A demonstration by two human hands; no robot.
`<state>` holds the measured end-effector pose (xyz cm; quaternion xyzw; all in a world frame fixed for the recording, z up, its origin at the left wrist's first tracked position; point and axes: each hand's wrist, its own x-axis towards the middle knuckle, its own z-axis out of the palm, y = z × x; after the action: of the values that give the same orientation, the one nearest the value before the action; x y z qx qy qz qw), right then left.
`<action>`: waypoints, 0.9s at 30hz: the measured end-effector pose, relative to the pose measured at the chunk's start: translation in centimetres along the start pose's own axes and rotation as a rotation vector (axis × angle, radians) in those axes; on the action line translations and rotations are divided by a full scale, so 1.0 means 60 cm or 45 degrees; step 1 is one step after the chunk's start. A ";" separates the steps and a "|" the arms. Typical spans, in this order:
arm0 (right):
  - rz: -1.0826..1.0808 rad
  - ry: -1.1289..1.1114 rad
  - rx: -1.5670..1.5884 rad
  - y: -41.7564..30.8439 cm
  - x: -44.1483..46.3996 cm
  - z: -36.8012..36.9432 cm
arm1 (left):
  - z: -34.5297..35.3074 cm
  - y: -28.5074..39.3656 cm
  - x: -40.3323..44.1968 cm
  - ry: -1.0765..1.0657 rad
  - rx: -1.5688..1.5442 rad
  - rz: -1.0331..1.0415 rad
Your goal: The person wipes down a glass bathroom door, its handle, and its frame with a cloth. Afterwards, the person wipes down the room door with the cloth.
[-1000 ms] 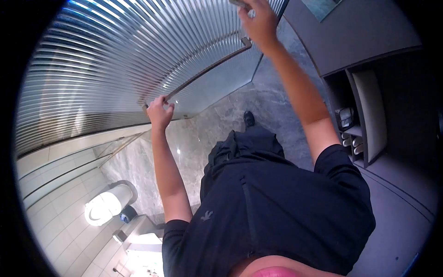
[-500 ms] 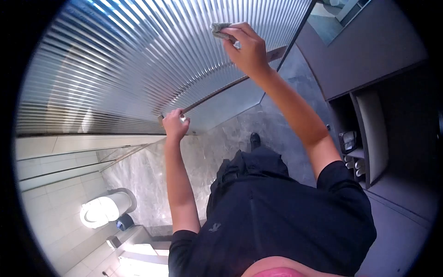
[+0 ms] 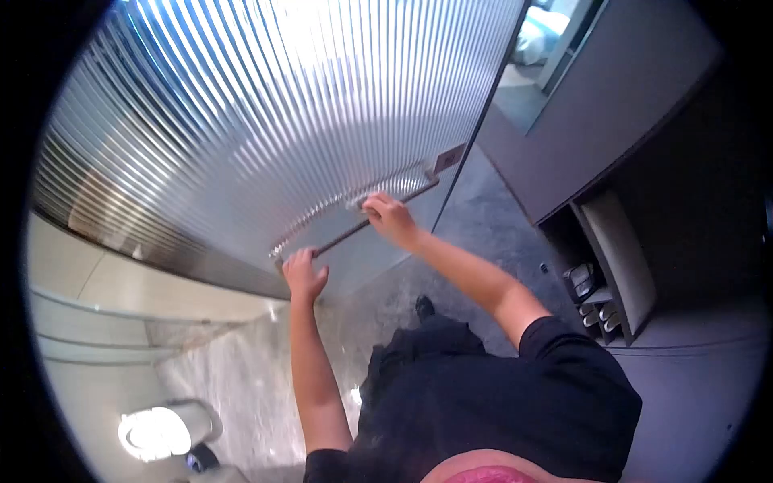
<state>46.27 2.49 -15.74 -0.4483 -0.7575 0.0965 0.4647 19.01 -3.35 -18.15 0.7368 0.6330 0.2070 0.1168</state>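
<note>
Before me stands a ribbed glass panel (image 3: 266, 153) with a long dark bar (image 3: 354, 232) running across its lower part. My left hand (image 3: 303, 276) is closed over the bar's left end. Farther right, my right hand (image 3: 390, 219) pinches a greyish cloth (image 3: 356, 201) against the glass just above the bar. Its fingers cover most of the cloth, and the part that shows is blurred.
A toilet (image 3: 157, 432) stands on the left, by a small dark bin (image 3: 201, 457). To the right, a dark cabinet (image 3: 620, 105) has an open shelf with shoes (image 3: 600, 315). Below lies a grey marbled floor (image 3: 241, 378). One dark shoe (image 3: 425, 306) shows under me.
My right hand has come down the glass with the cloth, from high up to just above the bar. My left hand stays at the bar's left end. The view has shifted.
</note>
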 end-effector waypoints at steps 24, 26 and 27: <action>1.791 0.553 1.658 -0.059 -0.328 0.014 | -0.051 -0.036 -0.067 0.109 -0.125 0.297; 1.659 0.477 1.849 -0.098 -0.248 0.021 | -0.054 -0.021 -0.081 0.137 -0.113 0.283; 1.625 0.432 1.856 -0.129 -0.197 0.006 | -0.054 -0.010 -0.076 0.159 -0.109 0.281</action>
<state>43.37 -10.99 -18.89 -0.3847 -0.0512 0.7074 0.5907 16.51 -8.04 -16.26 0.7820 0.5446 0.2909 0.0851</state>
